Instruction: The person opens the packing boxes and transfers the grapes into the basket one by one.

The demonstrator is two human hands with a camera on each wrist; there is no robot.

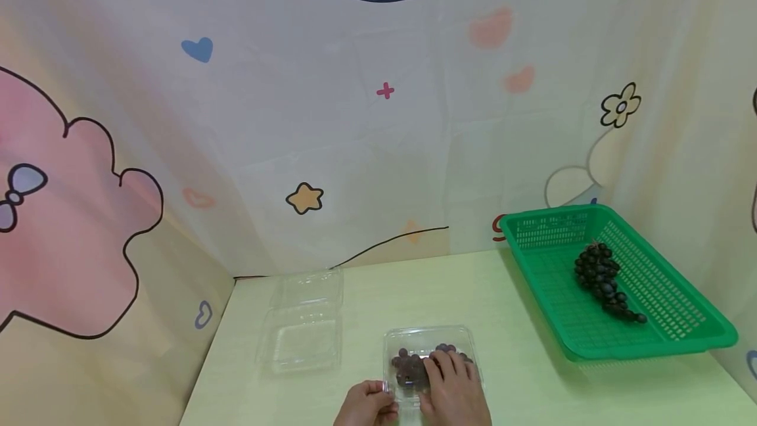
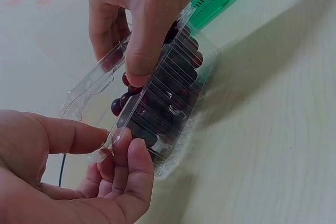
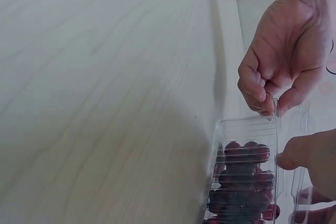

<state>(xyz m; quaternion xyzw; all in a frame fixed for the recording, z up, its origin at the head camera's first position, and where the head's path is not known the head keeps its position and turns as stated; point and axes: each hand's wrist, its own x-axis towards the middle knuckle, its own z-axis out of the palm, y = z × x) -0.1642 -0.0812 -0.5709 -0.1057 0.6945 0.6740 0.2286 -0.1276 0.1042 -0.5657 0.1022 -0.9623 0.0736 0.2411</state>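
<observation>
A clear plastic clamshell container [image 1: 424, 332] stands at the front middle of the table, with dark purple grapes [image 1: 409, 371] inside. At its near left corner my left hand [image 1: 368, 405] pinches the rim between thumb and fingers; the left wrist view shows the thumb on top and bent fingers below. My right hand [image 1: 457, 390] reaches in from above, its fingers bent over the grapes on the right side. In the left wrist view the right thumb [image 2: 140, 66] points down beside the grapes. The right palm hides part of the bunch.
An empty clear clamshell [image 1: 304, 340] lies unfolded on the table [image 1: 414, 281] to the left. On the right stands a green plastic basket [image 1: 535, 288] with another bunch of dark grapes [image 1: 600, 275] in it. A printed curtain [image 1: 367, 130] hangs behind the table.
</observation>
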